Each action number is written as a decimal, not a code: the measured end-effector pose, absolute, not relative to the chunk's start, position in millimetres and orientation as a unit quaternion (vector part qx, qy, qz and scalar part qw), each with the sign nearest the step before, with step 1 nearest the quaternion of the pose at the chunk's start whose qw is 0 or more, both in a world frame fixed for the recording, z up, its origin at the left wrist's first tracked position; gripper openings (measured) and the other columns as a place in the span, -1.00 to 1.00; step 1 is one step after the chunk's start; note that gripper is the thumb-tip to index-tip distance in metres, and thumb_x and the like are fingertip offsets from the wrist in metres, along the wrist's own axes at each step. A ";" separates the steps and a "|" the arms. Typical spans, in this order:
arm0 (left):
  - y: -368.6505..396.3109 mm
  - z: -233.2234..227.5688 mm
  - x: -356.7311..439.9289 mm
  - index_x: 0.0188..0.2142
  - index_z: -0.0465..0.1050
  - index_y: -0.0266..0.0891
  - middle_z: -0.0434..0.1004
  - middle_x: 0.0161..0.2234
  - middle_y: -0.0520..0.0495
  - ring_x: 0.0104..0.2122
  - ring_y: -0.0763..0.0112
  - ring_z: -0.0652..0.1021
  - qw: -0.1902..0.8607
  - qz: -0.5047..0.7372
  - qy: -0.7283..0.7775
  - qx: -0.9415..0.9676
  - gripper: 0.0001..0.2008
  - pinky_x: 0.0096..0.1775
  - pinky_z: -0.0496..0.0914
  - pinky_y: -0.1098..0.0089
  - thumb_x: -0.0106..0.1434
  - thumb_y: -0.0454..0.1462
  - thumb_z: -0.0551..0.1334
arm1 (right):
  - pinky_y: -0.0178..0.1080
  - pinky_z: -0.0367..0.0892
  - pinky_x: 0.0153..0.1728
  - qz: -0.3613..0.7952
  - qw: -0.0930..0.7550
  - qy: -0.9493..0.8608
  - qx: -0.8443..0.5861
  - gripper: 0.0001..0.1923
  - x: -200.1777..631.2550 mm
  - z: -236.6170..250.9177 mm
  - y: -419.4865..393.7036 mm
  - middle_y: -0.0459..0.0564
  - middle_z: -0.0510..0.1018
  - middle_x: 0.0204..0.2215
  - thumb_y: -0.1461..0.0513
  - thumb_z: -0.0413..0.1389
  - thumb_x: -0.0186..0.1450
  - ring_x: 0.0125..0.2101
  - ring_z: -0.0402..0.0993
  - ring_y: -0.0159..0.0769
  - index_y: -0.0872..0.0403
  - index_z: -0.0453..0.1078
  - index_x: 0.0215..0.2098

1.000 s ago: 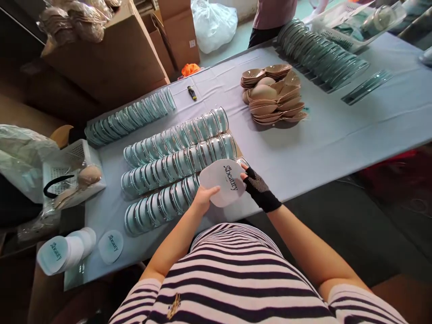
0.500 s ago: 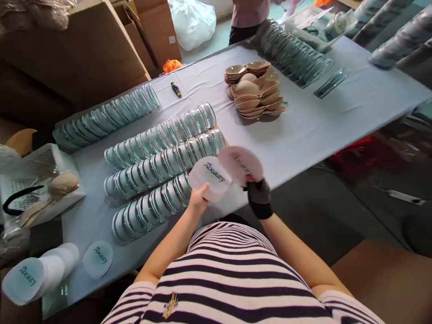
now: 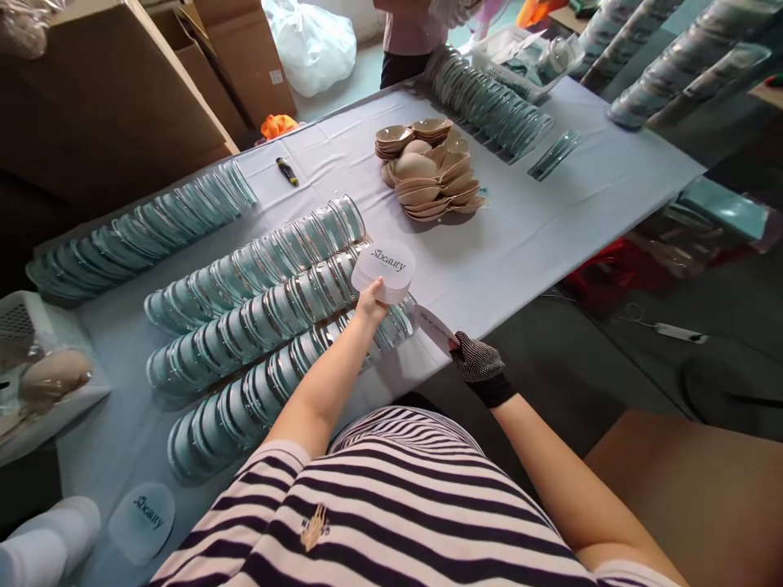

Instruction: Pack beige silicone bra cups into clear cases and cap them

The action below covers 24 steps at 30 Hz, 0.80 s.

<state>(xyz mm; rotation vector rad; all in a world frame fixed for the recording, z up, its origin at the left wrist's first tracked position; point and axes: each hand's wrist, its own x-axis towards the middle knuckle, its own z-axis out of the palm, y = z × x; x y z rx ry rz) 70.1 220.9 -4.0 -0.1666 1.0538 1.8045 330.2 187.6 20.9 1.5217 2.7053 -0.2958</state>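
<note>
My left hand (image 3: 372,302), bare, grips a stack of round white cards (image 3: 387,267) printed "beauty", the thumb on top. It hovers over the near ends of the rows of clear plastic containers. My right hand (image 3: 478,359), in a dark dotted glove with bare fingertips, pinches one printed card (image 3: 435,328) by its edge, tilted, beside the nearest row. Three rows of containers (image 3: 245,269) lie on their sides across the table, with white discs showing in the nearer ones. Another loose card (image 3: 143,522) lies at the lower left.
Beige moulded cups (image 3: 428,175) are piled mid-table. A small cutter (image 3: 286,171) lies near the far edge. More containers line the back left (image 3: 140,228) and far right (image 3: 489,102). A white basket (image 3: 55,359) stands at left. Someone in pink (image 3: 414,33) stands beyond the table.
My left hand has moved up with the card stack. The card in my right hand has swung down and turned nearly edge-on, apart from the stack. The view has shifted.
</note>
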 end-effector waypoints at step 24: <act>210.1 -10.0 66.3 0.05 0.51 -0.20 0.64 -0.02 -0.12 0.09 0.18 0.55 0.528 0.732 0.421 -0.088 -0.56 0.14 0.44 0.24 0.16 -0.45 0.34 | -0.30 0.24 -0.32 -0.194 0.120 0.845 0.483 -0.61 246.3 -9.5 231.1 0.13 0.63 -0.19 0.14 -0.21 0.49 -0.23 0.56 -0.21 0.08 0.39 0.01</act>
